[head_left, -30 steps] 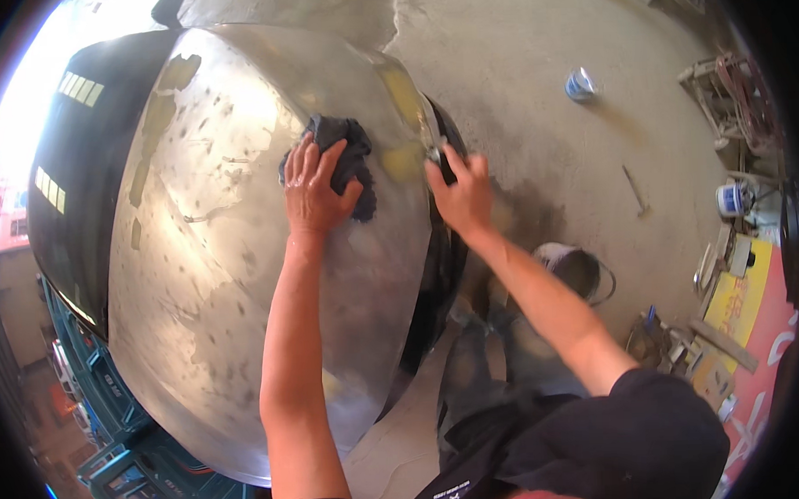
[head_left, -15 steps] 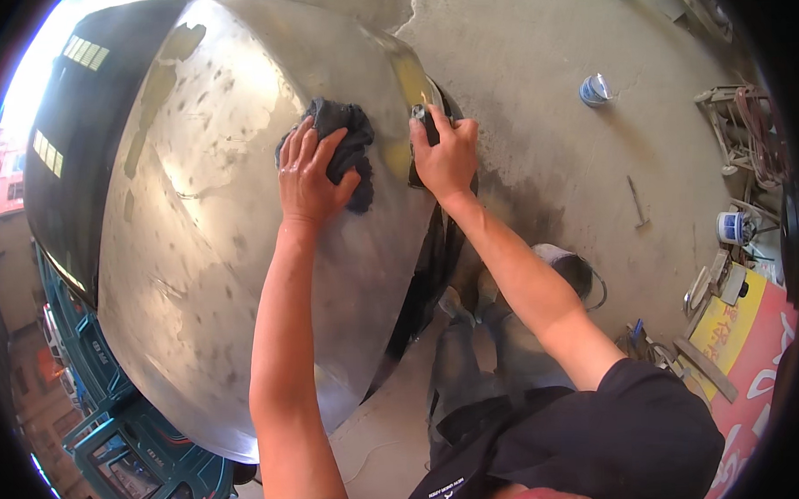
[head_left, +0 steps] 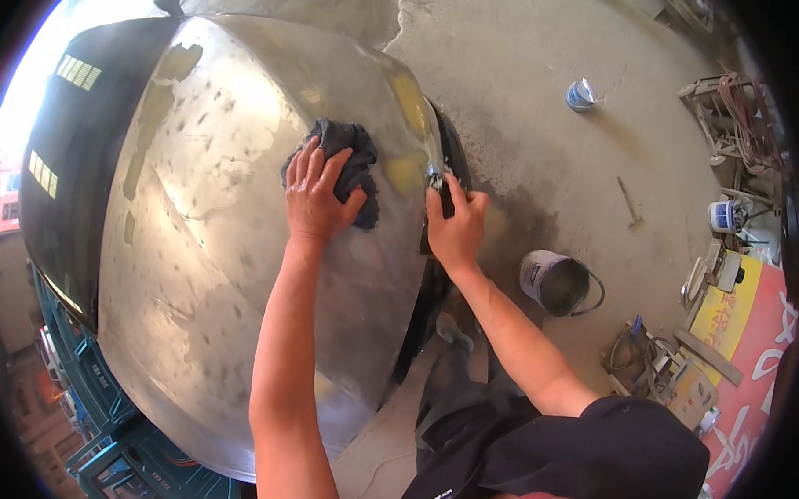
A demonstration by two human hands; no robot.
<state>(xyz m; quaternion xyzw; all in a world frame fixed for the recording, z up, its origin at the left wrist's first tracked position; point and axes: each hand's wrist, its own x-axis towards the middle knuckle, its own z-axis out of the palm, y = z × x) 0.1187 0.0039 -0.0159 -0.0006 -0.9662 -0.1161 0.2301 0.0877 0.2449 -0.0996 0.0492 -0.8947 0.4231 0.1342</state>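
Note:
A car hood [head_left: 230, 317] with bare, sanded-looking metal and dull patches fills the left and middle of the head view. My left hand [head_left: 316, 193] rests on it, fingers curled over a crumpled dark grey cloth [head_left: 355, 174] that is pressed against the metal. At the hood's front edge, beside a yellowish patch [head_left: 406, 172], my right hand [head_left: 456, 228] pinches a small dark piece [head_left: 435, 181]. Its kind is too small to tell and my fingers cover most of it.
A bucket [head_left: 555, 284] stands on the concrete floor right of my legs. Farther off are a small blue-and-white can [head_left: 580, 95] and a hammer-like tool [head_left: 629, 202]. Clutter and a red-yellow board [head_left: 755, 343] line the right side. Teal cases [head_left: 152, 460] sit at lower left.
My right hand has moved nearer along the hood's front edge with the small piece. The left hand and cloth look nearly unmoved on the hood. The view has shifted, showing more of the bucket.

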